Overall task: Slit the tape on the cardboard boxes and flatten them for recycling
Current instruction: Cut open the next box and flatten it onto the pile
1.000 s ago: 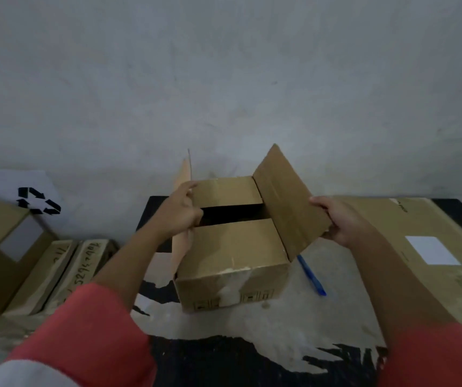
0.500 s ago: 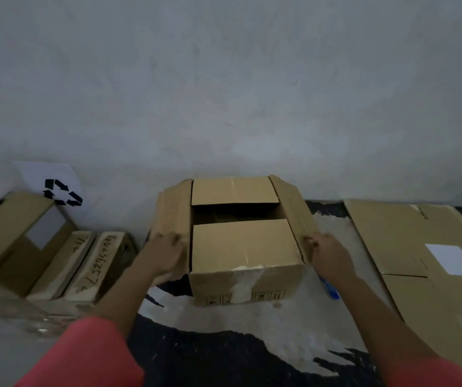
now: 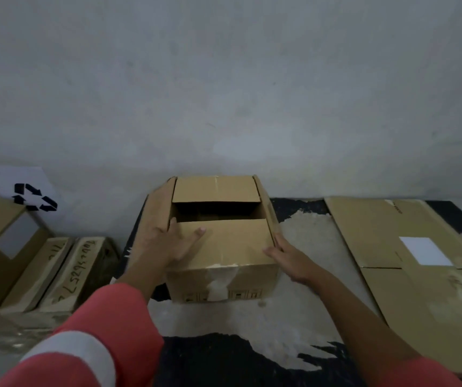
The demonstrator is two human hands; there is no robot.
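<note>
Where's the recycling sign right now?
In the head view, the recycling sign leans against the wall at far left, just behind the upright cardboard box with the window cutout, well left of the open box under both hands.

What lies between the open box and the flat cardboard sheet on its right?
In the head view, only bare, worn floor separates the open box from the flat cardboard sheet; nothing else shows there.

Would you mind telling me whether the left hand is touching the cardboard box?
Touching. The head view shows the left hand lying flat, fingers spread, on the near top flap of the cardboard box, with no gap visible.
</note>
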